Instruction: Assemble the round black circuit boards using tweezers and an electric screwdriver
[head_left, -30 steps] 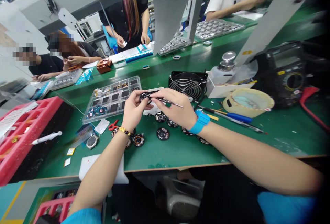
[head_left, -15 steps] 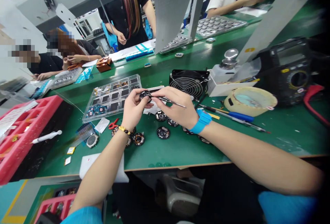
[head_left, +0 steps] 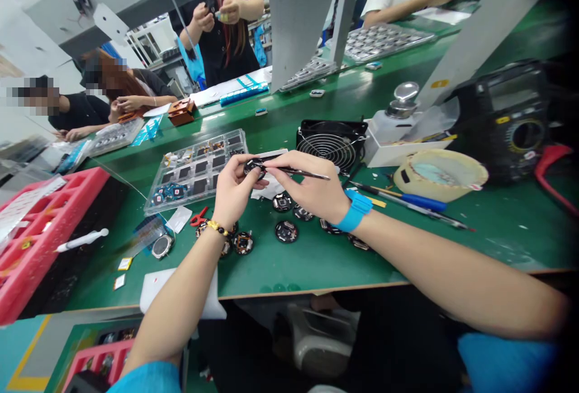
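My left hand (head_left: 236,185) is closed around a small round black electronic module (head_left: 254,167), held up above the green bench. Pinched in my right hand (head_left: 312,185) is a pair of dark tweezers (head_left: 301,172). Their tips meet the module's face, though my fingers partly cover the contact. Beneath and beside my hands lie several similar round modules, one of them a black disc (head_left: 286,231) in front. A module with copper-coloured parts (head_left: 243,242) sits near my left wrist. Red-handled pliers or cutters (head_left: 199,217) rest close by, partly seen.
A clear compartment tray (head_left: 194,170) with parts stands behind my left hand. Beyond my right hand are a black fan (head_left: 332,144), a dispenser bottle (head_left: 400,113), a yellowish round bowl (head_left: 441,175) and a blue pen (head_left: 423,201). A pink foam tray (head_left: 58,218) occupies the left. Co-workers sit or stand opposite.
The tweezers' rear end has risen slightly in my right hand, while the module stays put in my left. Across the bench, a standing co-worker has raised both hands together.
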{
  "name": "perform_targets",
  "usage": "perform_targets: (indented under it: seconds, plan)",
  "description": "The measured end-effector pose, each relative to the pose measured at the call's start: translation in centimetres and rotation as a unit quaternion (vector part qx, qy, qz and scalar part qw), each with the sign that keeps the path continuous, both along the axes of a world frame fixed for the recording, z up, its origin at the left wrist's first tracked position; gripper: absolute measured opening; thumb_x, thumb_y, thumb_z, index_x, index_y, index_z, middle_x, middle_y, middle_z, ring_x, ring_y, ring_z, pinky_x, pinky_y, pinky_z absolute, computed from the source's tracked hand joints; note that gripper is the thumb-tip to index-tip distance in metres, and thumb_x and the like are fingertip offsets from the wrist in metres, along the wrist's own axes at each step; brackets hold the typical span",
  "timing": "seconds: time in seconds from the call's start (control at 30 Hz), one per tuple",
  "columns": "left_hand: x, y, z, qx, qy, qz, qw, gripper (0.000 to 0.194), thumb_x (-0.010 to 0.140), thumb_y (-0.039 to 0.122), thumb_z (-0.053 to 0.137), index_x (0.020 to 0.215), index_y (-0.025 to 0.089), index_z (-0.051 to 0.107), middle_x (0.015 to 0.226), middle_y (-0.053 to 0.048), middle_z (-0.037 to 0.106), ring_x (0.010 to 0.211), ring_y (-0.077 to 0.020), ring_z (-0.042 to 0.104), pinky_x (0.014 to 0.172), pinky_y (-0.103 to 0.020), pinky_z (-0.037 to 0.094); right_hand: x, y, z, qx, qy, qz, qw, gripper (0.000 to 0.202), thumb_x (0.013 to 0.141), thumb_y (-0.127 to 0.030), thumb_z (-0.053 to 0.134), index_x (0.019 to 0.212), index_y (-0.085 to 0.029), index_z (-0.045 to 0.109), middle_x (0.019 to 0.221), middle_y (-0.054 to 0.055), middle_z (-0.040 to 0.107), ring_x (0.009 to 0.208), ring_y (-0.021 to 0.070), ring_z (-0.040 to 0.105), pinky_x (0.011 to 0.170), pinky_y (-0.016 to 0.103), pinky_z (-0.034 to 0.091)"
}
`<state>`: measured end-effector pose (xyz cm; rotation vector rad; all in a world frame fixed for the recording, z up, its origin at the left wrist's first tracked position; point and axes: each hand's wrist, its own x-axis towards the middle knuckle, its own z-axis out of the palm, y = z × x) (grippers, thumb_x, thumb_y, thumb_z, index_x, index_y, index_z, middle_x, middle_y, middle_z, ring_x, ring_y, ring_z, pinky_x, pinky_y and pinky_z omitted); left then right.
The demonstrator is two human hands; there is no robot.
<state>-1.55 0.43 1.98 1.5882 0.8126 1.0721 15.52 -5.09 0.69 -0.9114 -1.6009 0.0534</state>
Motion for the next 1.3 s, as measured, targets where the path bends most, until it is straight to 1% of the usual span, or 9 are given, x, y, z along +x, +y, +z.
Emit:
perform_targets:
  seconds: [0.13,0.37,0.53,0.6,0.7,0.87,1.07,1.2,1.3]
  plan:
    - [0.0,-0.1,0.1,0.001,0.000,-0.001,1.000,0.027,0.087,0.031,0.074,0.109,0.019,0.063,0.081,-0.001,0.074,0.066,-0.0144,0.075,0.064,-0.025,0.065,0.0,-0.2,0.3,-0.025,0.021,0.011,0.999,0.014,0.101,-0.031,0.066,0.103,-0.025,0.078,0.106,0.004,0.082,0.101,0.0223,0.077,0.089,0.039,0.063]
    - [0.0,0.1,0.0,-0.006,0.003,0.003,1.000,0.032,0.086,0.026,0.071,0.115,0.019,0.060,0.076,0.002,0.071,0.063,-0.0132,0.073,0.066,-0.026,0.066,0.0,-0.2,0.4,-0.010,0.007,0.037,0.999,0.011,0.100,-0.030,0.067,0.101,-0.026,0.078,0.100,0.003,0.082,0.095,0.0214,0.077,0.086,0.038,0.062]
    - [0.0,0.7,-0.4,-0.011,-0.005,0.005,1.000,0.027,0.084,0.028,0.073,0.105,0.020,0.058,0.079,0.000,0.073,0.059,-0.0124,0.071,0.064,-0.027,0.065,-0.3,-0.6,0.6,-0.021,0.004,0.054,0.998,0.012,0.100,-0.032,0.067,0.101,-0.026,0.078,0.101,0.003,0.082,0.095,0.0217,0.078,0.086,0.038,0.063]
    - [-0.1,0.8,-0.5,-0.014,-0.009,0.001,1.000,0.028,0.084,0.030,0.075,0.102,0.020,0.057,0.078,0.000,0.074,0.059,-0.0130,0.072,0.062,-0.026,0.064,-0.3,-0.7,0.7,-0.019,0.015,0.042,0.999,0.012,0.100,-0.031,0.067,0.101,-0.026,0.078,0.102,0.003,0.082,0.096,0.0217,0.077,0.087,0.038,0.062]
    - [-0.2,0.8,-0.3,-0.017,0.003,-0.014,1.000,0.027,0.084,0.032,0.076,0.099,0.019,0.059,0.080,-0.001,0.075,0.061,-0.0124,0.072,0.061,-0.024,0.062,0.0,-0.4,0.8,-0.018,0.050,-0.001,0.999,0.011,0.100,-0.029,0.067,0.100,-0.025,0.077,0.101,0.003,0.081,0.097,0.0220,0.076,0.088,0.038,0.061]
    - [-0.1,0.6,-0.2,-0.015,0.017,-0.015,1.000,0.025,0.085,0.033,0.075,0.099,0.019,0.060,0.083,-0.001,0.074,0.062,-0.0105,0.070,0.059,-0.021,0.060,0.6,0.3,0.8,-0.042,0.064,-0.058,0.995,0.013,0.100,-0.032,0.066,0.100,-0.025,0.076,0.101,0.003,0.080,0.096,0.0223,0.074,0.088,0.040,0.061]
    - [-0.2,1.2,-0.5,-0.011,0.011,0.034,0.999,0.017,0.088,0.029,0.070,0.098,0.019,0.060,0.071,0.003,0.063,0.058,-0.0091,0.063,0.056,-0.020,0.059,0.6,0.3,0.8,-0.034,0.070,-0.060,0.995,0.013,0.101,-0.033,0.065,0.100,-0.025,0.076,0.101,0.002,0.080,0.096,0.0222,0.073,0.089,0.040,0.060]
    - [-0.2,1.5,-0.6,-0.037,0.004,0.070,0.997,0.013,0.087,0.024,0.067,0.097,0.019,0.061,0.072,0.003,0.062,0.056,-0.0090,0.062,0.052,-0.020,0.059,0.5,-0.2,1.1,-0.026,0.065,-0.036,0.997,0.012,0.101,-0.032,0.066,0.100,-0.025,0.076,0.101,0.003,0.080,0.095,0.0222,0.074,0.087,0.039,0.060]
    - [-0.2,1.6,-0.6,-0.040,-0.001,0.073,0.996,0.012,0.086,0.023,0.067,0.097,0.019,0.063,0.069,0.004,0.060,0.054,-0.0089,0.061,0.051,-0.019,0.058,0.4,-0.4,1.3,-0.021,0.061,-0.028,0.998,0.011,0.101,-0.031,0.066,0.100,-0.025,0.076,0.101,0.003,0.080,0.095,0.0220,0.074,0.088,0.039,0.060]
